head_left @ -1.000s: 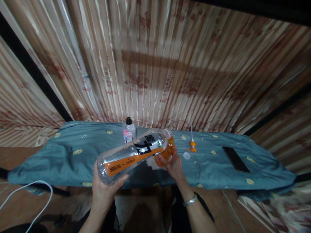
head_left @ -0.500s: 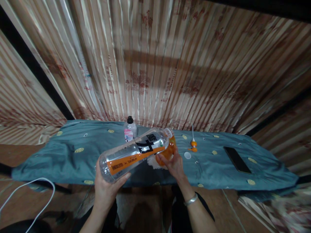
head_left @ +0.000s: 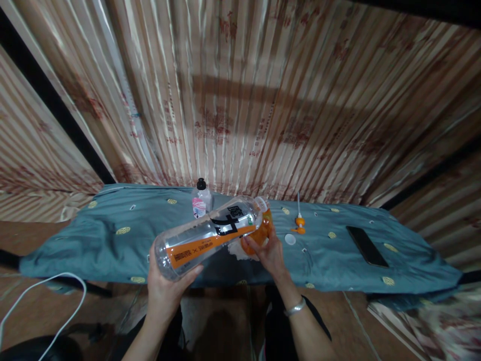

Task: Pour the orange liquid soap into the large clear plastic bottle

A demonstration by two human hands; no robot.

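Note:
My left hand (head_left: 169, 291) grips the base end of a large clear plastic bottle (head_left: 210, 233) with an orange and black label. The bottle is tilted, its neck toward the right and higher than its base. My right hand (head_left: 268, 253) is closed around an orange bottle (head_left: 257, 240), whose top lies right by the clear bottle's mouth; whether the two touch I cannot tell. Under the orange bottle lies a crumpled white tissue (head_left: 236, 249), partly hidden. To the right are an orange pump head (head_left: 299, 225) with its pale tube and a white round cap (head_left: 290, 239).
A teal patterned cloth (head_left: 124, 250) covers the narrow table. A small black-capped bottle (head_left: 202, 203) stands at the back, and a dark phone (head_left: 366, 245) lies at the right. Pleated curtains (head_left: 240, 100) hang behind. A white cable (head_left: 80, 286) loops at the lower left.
Both hands hold nearly the same pose. The clear bottle's tilt and place look almost unchanged; the whole view has shifted very slightly.

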